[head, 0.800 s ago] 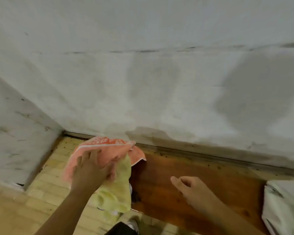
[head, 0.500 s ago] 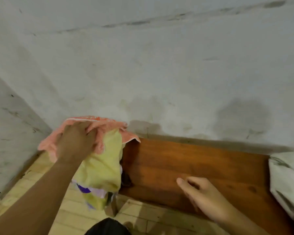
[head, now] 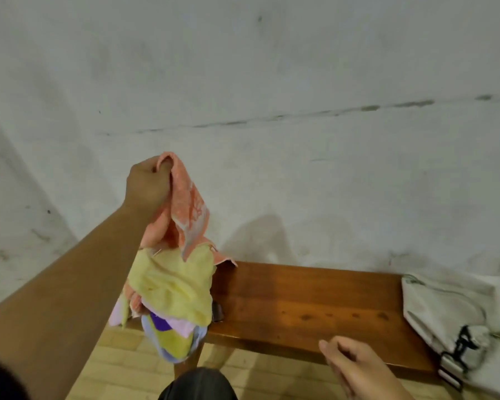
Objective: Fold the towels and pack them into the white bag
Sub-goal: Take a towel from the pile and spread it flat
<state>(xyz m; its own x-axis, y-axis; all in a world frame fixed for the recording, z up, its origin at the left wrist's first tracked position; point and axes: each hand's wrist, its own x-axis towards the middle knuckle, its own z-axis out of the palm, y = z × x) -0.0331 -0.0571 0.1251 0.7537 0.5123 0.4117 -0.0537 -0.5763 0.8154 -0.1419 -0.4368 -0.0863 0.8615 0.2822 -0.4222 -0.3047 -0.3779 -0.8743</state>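
My left hand (head: 149, 184) grips the top of an orange patterned towel (head: 186, 210) and holds it up in front of the wall. Its lower end hangs onto a heap of towels at the left end of the wooden bench (head: 306, 301): a yellow towel (head: 176, 287) on top, with pink, purple and pale blue cloth (head: 171, 333) drooping over the bench's front edge. My right hand (head: 355, 368) hovers over the bench's front edge, fingers loosely curled, holding nothing. The white bag (head: 451, 316) lies at the right end of the bench.
A pale, stained wall (head: 300, 140) rises right behind the bench. Below it lies a yellowish tiled floor (head: 122, 368). The bag's black buckle and strap (head: 459, 353) hang over the bench's front edge. A dark knee (head: 198, 385) shows at the bottom.
My left hand has lifted the orange towel up off the heap. The view has shifted so more of the bench and bag shows. My right hand has stayed near the bench's front edge.
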